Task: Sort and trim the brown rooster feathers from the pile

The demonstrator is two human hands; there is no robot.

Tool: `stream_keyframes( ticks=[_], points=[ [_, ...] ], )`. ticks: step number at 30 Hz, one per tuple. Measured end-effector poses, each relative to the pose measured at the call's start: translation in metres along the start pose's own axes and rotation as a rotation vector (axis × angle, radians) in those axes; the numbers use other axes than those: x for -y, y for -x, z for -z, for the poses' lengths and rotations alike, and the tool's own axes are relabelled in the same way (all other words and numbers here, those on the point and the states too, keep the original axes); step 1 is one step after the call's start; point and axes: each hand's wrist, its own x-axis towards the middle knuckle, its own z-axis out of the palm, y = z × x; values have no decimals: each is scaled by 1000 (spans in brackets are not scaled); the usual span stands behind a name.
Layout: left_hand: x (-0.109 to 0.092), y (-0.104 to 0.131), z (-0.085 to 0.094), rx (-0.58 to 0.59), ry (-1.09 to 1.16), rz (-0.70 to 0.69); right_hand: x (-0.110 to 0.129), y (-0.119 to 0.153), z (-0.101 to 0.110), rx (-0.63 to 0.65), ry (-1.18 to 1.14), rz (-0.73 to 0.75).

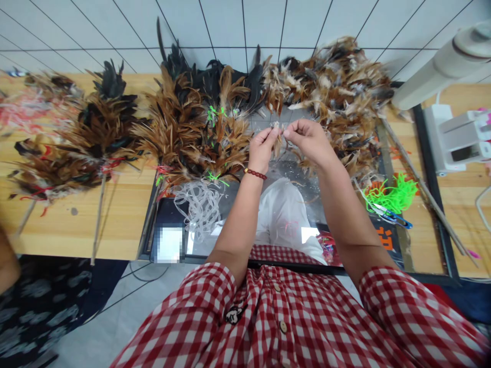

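Observation:
My left hand (262, 150) is closed, pinching a small bunch of brown feathers (276, 145) by its pale quill ends. Close beside it, my right hand (309, 140) has thumb and index finger pressed together at the quills; what sits between those fingertips is too small to make out. Both hands are raised over a glass tabletop (284, 171) strewn with bits of fluff. Left of them lie bundles of brown and black feathers (180, 117), some tied with green string (211, 116). A large heap of loose brown feathers (333, 92) spreads behind and right of my hands.
Clear plastic strips (199, 204) lie front left. Bright green strings (395, 194) and blue-handled snips (391, 215) are at right, beside a long thin stick (425, 189). A white bottle (437, 66) and a white device (460, 138) stand far right. Another person's arm (5, 260) shows at left.

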Motion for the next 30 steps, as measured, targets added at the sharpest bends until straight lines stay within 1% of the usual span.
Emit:
stream_keyframes(
  ticks=[3,6,11,15,18,21,23,27,30],
  points=[
    [0,1,-1,42,28,20,-1,-1,-5,-38,20,17],
    [-1,1,-1,34,25,9,-2,-1,-7,-62,108,52],
    [-6,3,-3,11,-3,18,4,5,-7,-27,290,77],
    [-6,3,-5,-6,6,9,12,9,-8,-12,361,103],
    [-7,2,-5,-36,30,25,16,12,-6,6,375,123],
    [-8,1,-4,-49,31,60,14,10,-3,-33,350,121],
    [-8,1,-4,-29,-1,47,10,7,-2,-65,313,132],
    [-8,3,-3,28,-42,-19,3,3,-4,-65,263,166],
    [-7,5,-4,66,-42,-8,3,3,-4,-59,259,156]
  ],
)
